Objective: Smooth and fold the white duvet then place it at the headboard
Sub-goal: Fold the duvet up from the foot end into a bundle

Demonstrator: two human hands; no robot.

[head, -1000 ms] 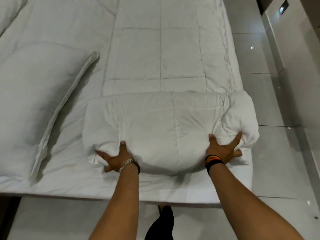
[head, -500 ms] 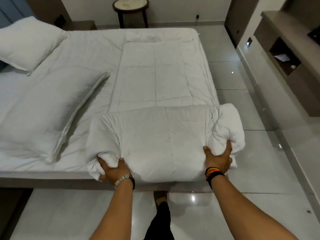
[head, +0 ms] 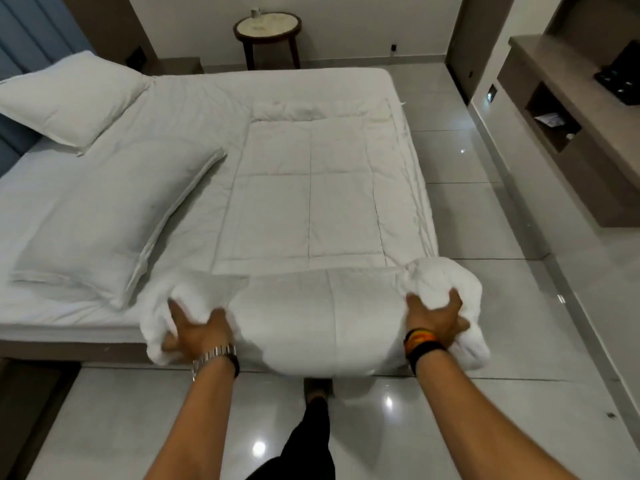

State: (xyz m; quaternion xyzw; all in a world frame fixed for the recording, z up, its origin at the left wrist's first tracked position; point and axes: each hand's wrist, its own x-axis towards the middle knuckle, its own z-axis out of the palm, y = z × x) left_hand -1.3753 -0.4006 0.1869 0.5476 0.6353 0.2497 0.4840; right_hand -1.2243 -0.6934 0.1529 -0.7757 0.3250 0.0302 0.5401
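Observation:
The white quilted duvet (head: pixel 318 188) lies in a long strip along the right side of the bed (head: pixel 214 95). Its near end is folded into a thick bundle (head: pixel 322 317) that overhangs the bed's near edge. My left hand (head: pixel 197 329) grips the bundle's left end, fingers sunk into the fabric. My right hand (head: pixel 434 315) grips the bunched right end, thumb and fingers spread around it. The blue headboard (head: pixel 20 46) is at the far left.
Two white pillows lie on the bed's left part, a large one (head: pixel 104 216) and a smaller one (head: pixel 72 98) near the headboard. A round side table (head: pixel 267 32) stands beyond the bed. Glossy floor tiles (head: pixel 467 202) and a wall cabinet (head: pixel 571 109) are on the right.
Both hands went from pressing the bundle to gripping its ends, and the bundle has been drawn toward me, past the bed edge. My view has pulled back and risen, showing the whole bed.

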